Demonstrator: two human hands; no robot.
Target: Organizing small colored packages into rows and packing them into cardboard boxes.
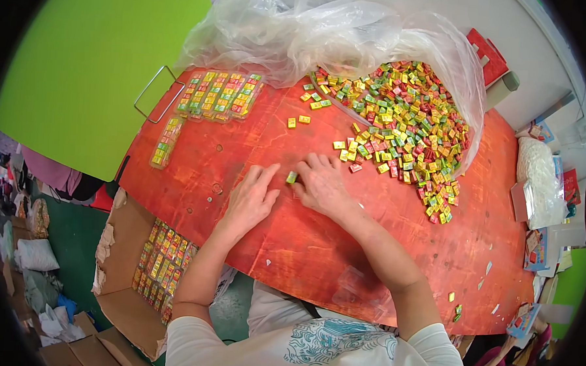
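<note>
On the red table, a small green block-shaped wrapped candy (292, 177) sits between the bent index finger and thumb of my right hand (321, 187). My left hand (250, 198) rests a little to the left of it, with thumb and forefinger apart and nothing between them. Its lower fingers are partly hidden. To the right of my right hand spreads a heap of yellow, green and red wrapped candies (406, 129), some of it inside a clear plastic bag (299, 36). Two yellow candies (297, 122) lie apart beyond my hands.
Filled clear strips (219, 96) lie side by side at the far left, with a single strip (166, 142) nearer. A cardboard box (121, 260) with more filled strips stands below the table's left edge. A metal handle (158, 93) juts by the green panel (95, 63).
</note>
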